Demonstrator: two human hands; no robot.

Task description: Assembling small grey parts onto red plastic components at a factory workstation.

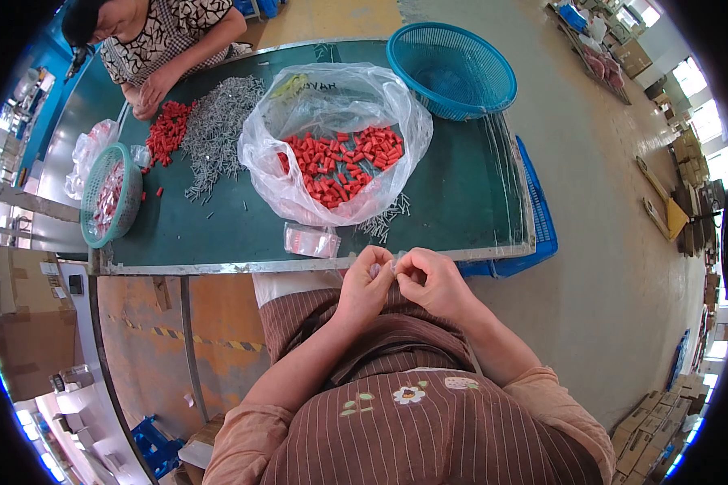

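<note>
My left hand (366, 281) and my right hand (429, 280) meet just off the table's near edge, fingers pinched together. Between the fingertips shows a bit of a small clear plastic bag (394, 263), mostly covered by the fingers. Just beyond, a stack of small clear bags (311, 241) lies at the table edge. A large clear plastic sack (259, 141), its mouth open, holds many red plastic wall plugs (341, 166). Grey screws (392, 217) lie scattered beside the sack's near right side.
On the green table (469, 186) are a big heap of screws (222, 121), a red plug pile (168, 129), a green basket (129, 212) of filled bags and a blue basket (451, 77). A co-worker (170, 40) handles things at far left. A blue crate (542, 214) stands beside the table.
</note>
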